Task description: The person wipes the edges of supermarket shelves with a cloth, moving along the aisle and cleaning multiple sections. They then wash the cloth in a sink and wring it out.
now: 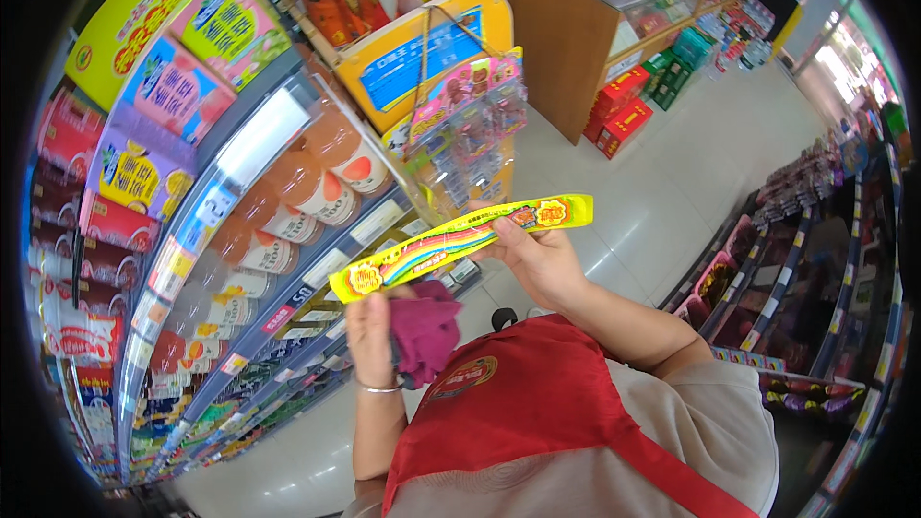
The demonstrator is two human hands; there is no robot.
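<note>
A long, narrow yellow candy packet [460, 244] with rainbow stripes and printed writing is stretched between my two hands, tilted up to the right. My left hand [370, 334] pinches its lower left end, thumb on the front. A crumpled magenta cloth [428, 331] hangs at that same hand, partly hidden behind the fingers. My right hand [543, 266] grips the packet towards its other end, with the thumb on top and the fingers behind. The packet is in the air above the aisle, in front of the red apron [511, 403] on my body.
Shelves of bottled drinks [316, 191] run along the left, with drink cartons [176, 97] on top. A yellow display stand [439, 57] holds hanging blister packs [468, 137]. A wooden counter [554, 50] stands ahead, red boxes [622, 122] beside it. Snack racks [777, 288] line the right.
</note>
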